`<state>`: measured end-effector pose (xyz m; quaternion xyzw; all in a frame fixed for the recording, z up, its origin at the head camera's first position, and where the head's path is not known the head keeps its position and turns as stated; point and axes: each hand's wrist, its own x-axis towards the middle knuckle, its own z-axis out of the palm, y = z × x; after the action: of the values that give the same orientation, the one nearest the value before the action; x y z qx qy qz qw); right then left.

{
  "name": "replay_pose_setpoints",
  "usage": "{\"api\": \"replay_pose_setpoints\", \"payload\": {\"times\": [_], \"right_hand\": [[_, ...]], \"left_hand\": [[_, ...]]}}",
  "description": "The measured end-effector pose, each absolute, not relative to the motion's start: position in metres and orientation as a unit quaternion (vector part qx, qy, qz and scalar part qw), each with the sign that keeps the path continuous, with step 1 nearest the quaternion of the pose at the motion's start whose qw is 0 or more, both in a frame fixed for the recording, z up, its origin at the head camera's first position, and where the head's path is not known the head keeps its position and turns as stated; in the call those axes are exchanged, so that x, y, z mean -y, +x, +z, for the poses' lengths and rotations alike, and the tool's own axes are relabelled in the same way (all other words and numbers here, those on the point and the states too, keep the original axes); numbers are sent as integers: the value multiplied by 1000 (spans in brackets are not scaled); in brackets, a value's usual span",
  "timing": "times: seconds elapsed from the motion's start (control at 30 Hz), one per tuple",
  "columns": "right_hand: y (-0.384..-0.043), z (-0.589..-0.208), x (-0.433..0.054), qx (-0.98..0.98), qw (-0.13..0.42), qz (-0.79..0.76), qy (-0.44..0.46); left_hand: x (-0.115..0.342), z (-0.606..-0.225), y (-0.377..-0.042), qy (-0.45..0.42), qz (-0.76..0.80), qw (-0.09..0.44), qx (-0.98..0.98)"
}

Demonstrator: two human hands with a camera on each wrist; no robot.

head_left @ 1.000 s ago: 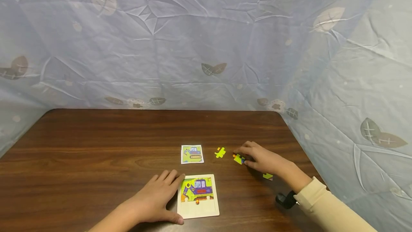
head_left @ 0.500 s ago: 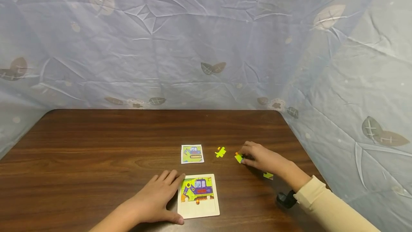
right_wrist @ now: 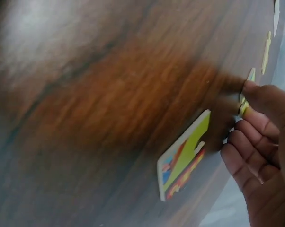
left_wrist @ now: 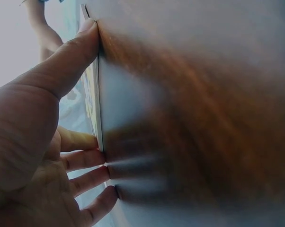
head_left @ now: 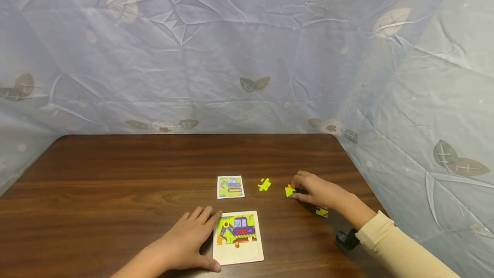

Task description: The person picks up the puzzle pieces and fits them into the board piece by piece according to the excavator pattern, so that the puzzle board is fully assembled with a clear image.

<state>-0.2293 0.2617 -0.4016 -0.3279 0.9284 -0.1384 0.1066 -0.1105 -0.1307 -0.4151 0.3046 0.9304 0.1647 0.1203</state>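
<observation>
A square jigsaw tray (head_left: 236,256) holds a partly assembled excavator picture, its lower part showing bare wood. My left hand (head_left: 189,241) rests at its left edge; the thumb touches near the front corner and the straight fingers lie by the far corner. To the right, my right hand (head_left: 318,190) pinches a green jigsaw piece (head_left: 289,191) between thumb and forefinger, low over the table. The other fingers curl loosely, and part of the piece is hidden behind the fingertips. Beneath that wrist lies another jigsaw piece (right_wrist: 182,158), green with a red-and-yellow edge.
Beyond the tray lies a small excavator picture card (head_left: 230,187). A yellow-green jigsaw piece (head_left: 264,185) sits between the card and my right hand. The brown wooden table (head_left: 115,175) meets a patterned pale cloth (head_left: 216,67) at the back and sides.
My right fingers have closed in on the green piece, which has shifted slightly right and is now more covered. My left hand stays at the tray; the head view has tilted slightly.
</observation>
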Motion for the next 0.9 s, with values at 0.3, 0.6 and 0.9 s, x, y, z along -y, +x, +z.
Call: {"api": "replay_pose_setpoints", "payload": {"times": [0.3, 0.6, 0.9], "right_hand": [[-227, -402, -269, -932, 94, -129, -324], [-228, -372, -271, -922, 56, -159, -348], [-226, -334, -265, -924, 48, -167, -341]], "left_hand": [[131, -418, -109, 307, 164, 117, -930], [130, -416, -111, 313, 158, 105, -931], [130, -417, -110, 309, 160, 113, -931]]}}
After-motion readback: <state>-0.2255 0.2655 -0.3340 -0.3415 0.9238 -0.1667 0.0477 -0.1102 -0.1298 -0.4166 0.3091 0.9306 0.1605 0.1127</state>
